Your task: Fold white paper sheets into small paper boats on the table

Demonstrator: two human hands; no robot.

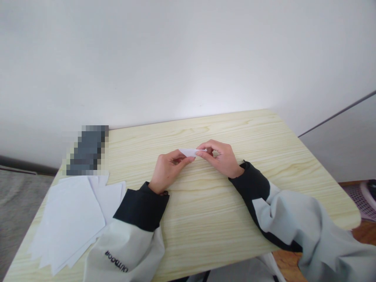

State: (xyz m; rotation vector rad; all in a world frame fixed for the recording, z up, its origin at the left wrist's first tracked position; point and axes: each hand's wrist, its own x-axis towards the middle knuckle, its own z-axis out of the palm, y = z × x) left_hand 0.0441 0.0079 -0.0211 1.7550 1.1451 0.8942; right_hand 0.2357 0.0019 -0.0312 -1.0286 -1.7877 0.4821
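Observation:
Over the middle of the table, a small folded piece of white paper (pixel 188 152) is held between both hands. My left hand (pixel 169 167) pinches its left end, with the thumb along the lower edge. At the other end, my right hand (pixel 219 156) grips the paper between thumb and fingers. The paper tapers to a narrow shape, and part of it is hidden behind the fingers. Both hands are closed on it, close together and just above the wood surface.
A fanned pile of white paper sheets (pixel 73 211) lies on the left of the wood-grain table (pixel 199 219). Behind it is a dark blurred-out rectangular object (pixel 88 150). A white wall (pixel 188 62) borders the far edge. A pinkish perforated basket (pixel 358 201) stands beyond the right edge.

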